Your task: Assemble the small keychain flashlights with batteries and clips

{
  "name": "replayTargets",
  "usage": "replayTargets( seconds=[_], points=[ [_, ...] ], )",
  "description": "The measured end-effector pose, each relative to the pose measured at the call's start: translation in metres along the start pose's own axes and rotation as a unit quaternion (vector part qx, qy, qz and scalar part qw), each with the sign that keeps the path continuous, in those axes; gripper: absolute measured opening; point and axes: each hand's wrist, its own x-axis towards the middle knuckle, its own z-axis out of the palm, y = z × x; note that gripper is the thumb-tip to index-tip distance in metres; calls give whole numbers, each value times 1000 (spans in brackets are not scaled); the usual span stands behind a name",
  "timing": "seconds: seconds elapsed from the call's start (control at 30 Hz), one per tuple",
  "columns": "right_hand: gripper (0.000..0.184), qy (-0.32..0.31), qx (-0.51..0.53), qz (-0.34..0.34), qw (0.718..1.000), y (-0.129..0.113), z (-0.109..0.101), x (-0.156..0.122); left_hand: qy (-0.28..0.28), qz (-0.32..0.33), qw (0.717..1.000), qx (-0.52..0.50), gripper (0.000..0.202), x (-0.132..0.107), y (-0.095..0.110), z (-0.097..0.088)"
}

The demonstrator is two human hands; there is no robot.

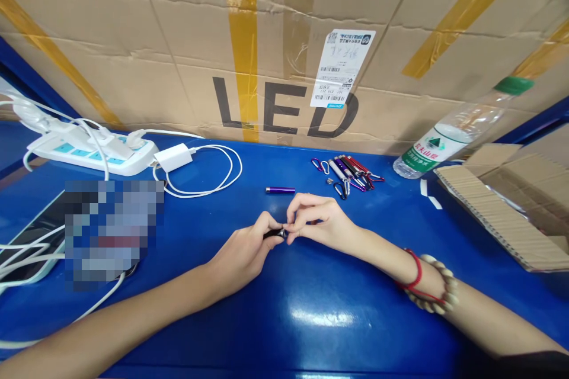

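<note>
My left hand (249, 249) is closed around a small black tube (274, 233), much of it hidden by the fingers. At the tube's silvery end, the thumb and fingertips of my right hand (317, 222) pinch together; what they hold, if anything, is too small to make out. Just beyond my hands a purple metal tube (280, 190) lies on the blue table (311, 314). Farther back to the right is a cluster of slim penlight-like tubes (351, 169) in silver, purple, black and red, with small carabiner clips (340, 190) beside them.
A large cardboard box (178, 41) marked LED stands along the back. To the left are a white power strip (93, 151), a charger (174, 157) with cable, and phones (33, 237). A water bottle (444, 139) and an open cardboard box (493, 213) stand at right.
</note>
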Motion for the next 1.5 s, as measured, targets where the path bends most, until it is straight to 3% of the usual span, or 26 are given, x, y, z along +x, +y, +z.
replayTargets(
  seconds=[0.17,0.3,0.4,0.47,0.6,0.7,0.8,0.9,1.13,1.3,1.5],
  points=[
    [19,30,-6,2,1000,-2,7,0,16,27,999,12,7,-3,-3,4],
    [31,74,11,52,996,-12,14,3,70,90,991,66,7,-2,-7,5],
    [36,85,79,138,984,-20,20,5,126,140,972,141,14,-2,-10,5],
    [38,72,153,224,960,-23,23,6,154,165,957,183,18,-1,-12,4],
    [39,62,203,327,921,-23,26,7,160,137,960,182,15,0,-13,2],
    [33,69,180,330,924,-20,25,8,134,68,983,101,9,2,-13,2],
    [32,70,212,316,922,-18,27,9,114,19,993,8,29,3,-14,5],
    [37,55,258,302,916,-18,32,8,100,15,994,-44,37,4,-16,11],
    [43,37,196,273,941,-18,31,5,125,73,989,-29,41,6,-28,22],
    [46,29,226,277,934,-19,27,5,139,55,988,-31,35,8,-38,27],
    [51,-2,239,264,934,-19,30,2,119,31,992,-15,33,9,-29,24]
  ],
)
